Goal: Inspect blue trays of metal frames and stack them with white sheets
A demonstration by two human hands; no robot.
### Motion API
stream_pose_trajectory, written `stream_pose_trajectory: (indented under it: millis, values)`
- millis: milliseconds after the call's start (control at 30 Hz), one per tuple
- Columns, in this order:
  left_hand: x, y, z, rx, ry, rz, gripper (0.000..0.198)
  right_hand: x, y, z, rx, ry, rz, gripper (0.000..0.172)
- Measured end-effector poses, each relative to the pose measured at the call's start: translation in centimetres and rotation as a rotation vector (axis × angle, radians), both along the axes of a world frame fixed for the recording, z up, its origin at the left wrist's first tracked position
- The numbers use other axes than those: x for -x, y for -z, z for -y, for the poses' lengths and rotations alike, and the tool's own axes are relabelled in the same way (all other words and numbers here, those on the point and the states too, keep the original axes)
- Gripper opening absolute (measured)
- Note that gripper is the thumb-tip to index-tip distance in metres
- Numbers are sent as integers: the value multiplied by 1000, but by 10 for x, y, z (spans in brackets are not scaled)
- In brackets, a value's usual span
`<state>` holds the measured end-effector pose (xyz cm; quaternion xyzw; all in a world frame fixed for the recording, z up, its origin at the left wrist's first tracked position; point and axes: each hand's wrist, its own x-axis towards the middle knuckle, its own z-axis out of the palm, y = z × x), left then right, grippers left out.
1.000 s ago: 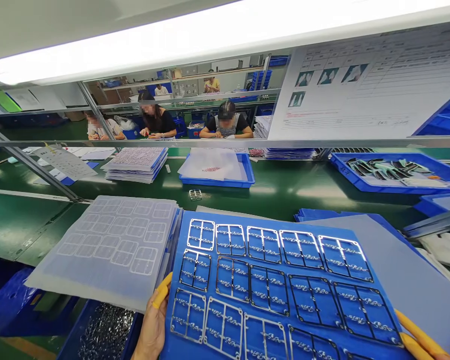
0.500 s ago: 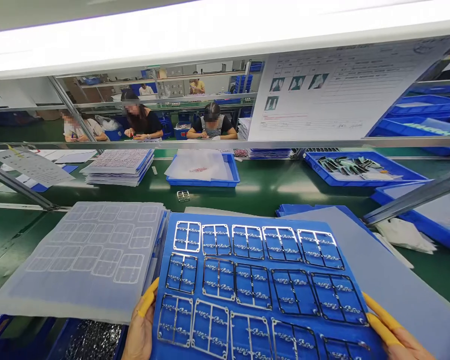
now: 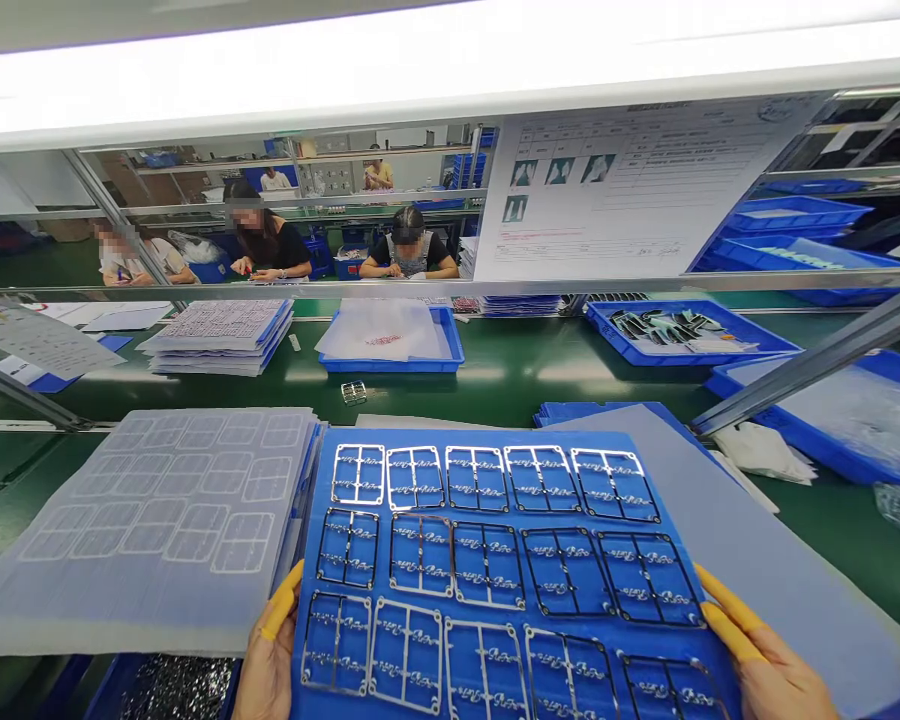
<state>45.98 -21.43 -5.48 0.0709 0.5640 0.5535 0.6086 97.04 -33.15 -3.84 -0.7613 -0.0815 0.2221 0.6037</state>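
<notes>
By the grip of the left hand (image 3: 270, 655) and right hand (image 3: 769, 655), the blue sheet (image 3: 660, 641) with metal frames (image 3: 358, 475) was pinched at its side edges. It was held beside the translucent-topped stack (image 3: 142, 615).

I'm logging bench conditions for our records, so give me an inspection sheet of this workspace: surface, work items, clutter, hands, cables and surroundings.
Surface: green worktop, glossy, reflecting light.
Work items: blue sheet bearing three rows of five metal frames; stack of pale sheets to the left, frame outlines showing on top.
Clutter: small metal piece beyond the blue sheet; crumpled white material at right.
Hands: left hand and right hand, yellow coverings on some fingers, hold opposite edges of the blue sheet.
Cables: nothing seen.
Surroundings: bright overhead light; printed notice; several people beyond the bench.
</notes>
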Motion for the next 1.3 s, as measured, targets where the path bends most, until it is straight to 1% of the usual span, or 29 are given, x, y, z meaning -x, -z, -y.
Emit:
stream_pose_trajectory:
  millis: [67, 133, 200, 267, 333, 500, 633, 700, 800, 900, 1000, 1133, 1300]
  values:
    - [0, 1, 0, 11, -2, -19, 30, 0, 0, -1, 14, 46, -75, 50]
    - [0, 3, 0, 14, -7, -33, 29, 1, -1, -2, 22, 61, -99, 52]
    - [1, 4, 0, 13, 19, -29, 32, 1, -4, -3, 24, 52, -77, 50]
    - [1, 5, -1, 5, 76, -15, 39, 2, -8, -3, 26, 22, -47, 45]
    - [2, 6, -1, -1, 96, -16, 45, 5, -13, -4, 22, -20, -31, 43]
    - [4, 13, -5, 24, 77, -40, 48, 10, -22, -5, -37, -27, -89, 55]
    - [2, 16, -12, 99, -10, -74, 37, 8, -20, -3, -53, -24, -98, 57]
    - [1, 16, -15, 126, -26, -92, 35, 7, -18, -1, -59, -20, -99, 56]
    - [0, 17, -16, 109, 13, -73, 37, 7, -16, 1, -77, -40, -78, 55]
    - [0, 20, -15, 84, 41, -55, 42, 7, -16, 2, -84, -59, -47, 54]
    - [0, 23, -16, 94, 41, -63, 48, 7, -18, 2, -100, -76, -46, 55]
    - [4, 28, -20, 119, 66, -71, 50, 12, -23, 3, -88, -97, -28, 56]
    - [11, 32, -26, 197, 102, -86, 52, 17, -33, 3, -94, -123, -10, 56]
